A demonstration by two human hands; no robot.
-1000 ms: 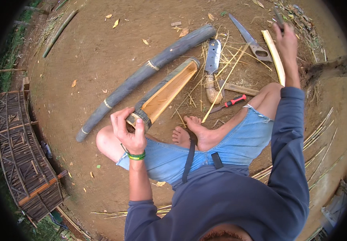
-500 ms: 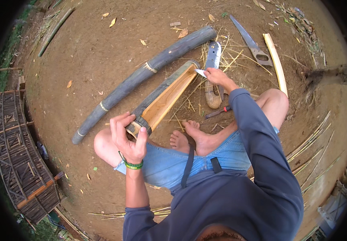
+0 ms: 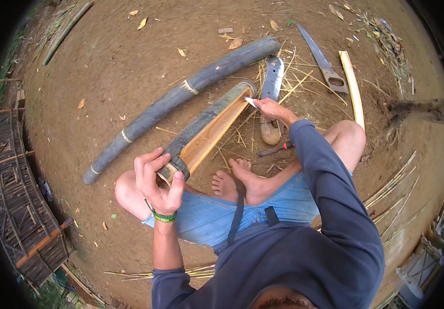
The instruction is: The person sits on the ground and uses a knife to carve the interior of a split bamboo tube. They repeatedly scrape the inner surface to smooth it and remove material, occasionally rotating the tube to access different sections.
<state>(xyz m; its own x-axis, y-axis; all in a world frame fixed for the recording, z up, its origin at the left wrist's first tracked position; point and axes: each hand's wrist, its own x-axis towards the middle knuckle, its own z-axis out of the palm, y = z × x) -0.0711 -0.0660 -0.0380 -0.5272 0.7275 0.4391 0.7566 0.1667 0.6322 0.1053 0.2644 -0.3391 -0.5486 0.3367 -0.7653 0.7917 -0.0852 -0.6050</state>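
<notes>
Split bamboo half (image 3: pixel 207 131) is clasped at its near end by the left hand (image 3: pixel 156 181), while the right hand (image 3: pixel 272 109) pinches a small pale blade (image 3: pixel 250 101) at its far end.

Split bamboo half (image 3: pixel 209 131) right of whole pole (image 3: pixel 181 98), machete (image 3: pixel 272 98) and saw (image 3: pixel 321 57) farther right
</notes>
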